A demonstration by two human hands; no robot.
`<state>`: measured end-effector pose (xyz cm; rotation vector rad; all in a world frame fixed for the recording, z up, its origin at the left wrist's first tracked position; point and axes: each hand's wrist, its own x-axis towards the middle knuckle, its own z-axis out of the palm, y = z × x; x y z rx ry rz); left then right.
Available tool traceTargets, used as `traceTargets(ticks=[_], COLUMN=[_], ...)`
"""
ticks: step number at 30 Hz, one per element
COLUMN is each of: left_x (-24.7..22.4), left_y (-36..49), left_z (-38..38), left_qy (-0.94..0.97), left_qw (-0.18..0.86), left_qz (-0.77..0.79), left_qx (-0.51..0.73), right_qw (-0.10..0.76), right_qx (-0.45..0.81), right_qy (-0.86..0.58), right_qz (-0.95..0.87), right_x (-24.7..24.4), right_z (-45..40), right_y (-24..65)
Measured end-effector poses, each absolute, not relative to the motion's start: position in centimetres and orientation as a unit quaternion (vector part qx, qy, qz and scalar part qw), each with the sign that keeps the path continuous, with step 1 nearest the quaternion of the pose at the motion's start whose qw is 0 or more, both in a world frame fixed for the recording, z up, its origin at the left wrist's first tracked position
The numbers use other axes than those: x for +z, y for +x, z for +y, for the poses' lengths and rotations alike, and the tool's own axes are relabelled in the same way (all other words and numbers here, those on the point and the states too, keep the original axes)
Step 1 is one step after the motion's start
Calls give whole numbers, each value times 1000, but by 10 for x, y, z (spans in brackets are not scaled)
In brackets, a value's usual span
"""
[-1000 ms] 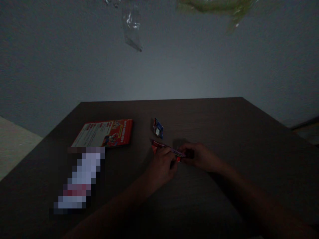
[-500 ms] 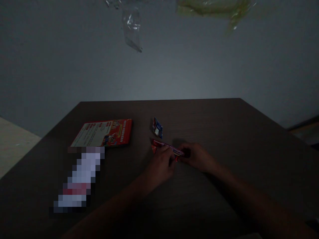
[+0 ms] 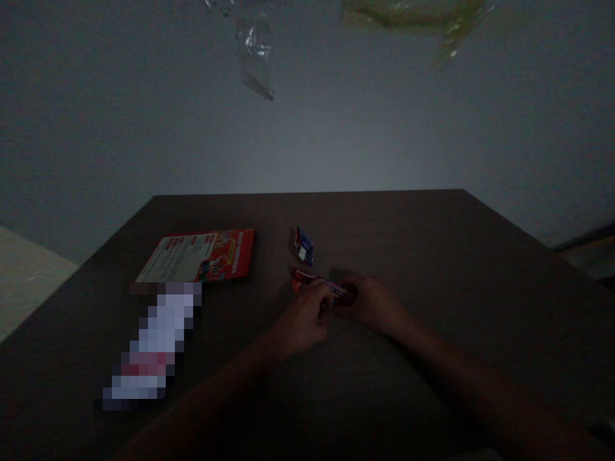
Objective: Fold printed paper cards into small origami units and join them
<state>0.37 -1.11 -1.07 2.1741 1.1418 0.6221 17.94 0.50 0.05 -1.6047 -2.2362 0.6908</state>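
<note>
Packet sits low over the table, between both hands, just nearer than the sachet. The step in hand seems to be working its right end; the next move likely calls for a steady left hold. The left hand bends over, fingers clamped on its near side; the right hand curls around that end, its grip impossible to tell.

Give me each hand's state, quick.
Left hand: closed, holding the red printed piece.
Right hand: closed around that piece's right end.
</note>
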Motion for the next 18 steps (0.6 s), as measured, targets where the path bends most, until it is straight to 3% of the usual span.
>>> traceTargets(ticks=[5,18], left_x=[-11,-11], left_y=[3,3], left_z=[-11,-12], left_qy=[824,835], left_qw=[297,275], left_qz=[425,416], left_qx=[230,232], right_qw=[143,196], right_qx=[224,350], right_qy=[-564,-477], right_qz=[-782,-782], right_x=[0,-1], right_z=[5,12], right_y=[178,200])
